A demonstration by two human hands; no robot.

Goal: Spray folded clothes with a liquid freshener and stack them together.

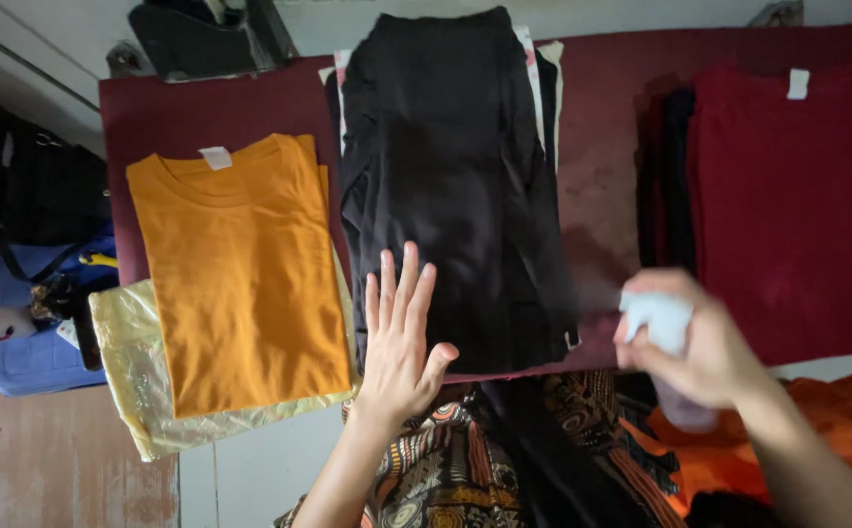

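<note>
My left hand (pixel 401 337) lies flat with fingers spread on the near edge of a black garment (pixel 455 186) spread over a dark red table (pixel 602 166). My right hand (pixel 690 342) is closed around a white spray bottle (pixel 656 320) whose top points toward the black cloth. The bottle's lower part is hidden behind my hand. A folded orange T-shirt (pixel 240 274) lies to the left of the black garment on a yellow plastic bag (pixel 132 372).
A dark red folded shirt (pixel 797 196) sits at the table's right, with dark cloth beside it. Orange fabric (pixel 836 420) lies below it. Black and blue bags (pixel 35 244) stand at the far left. Patterned cloth covers my lap.
</note>
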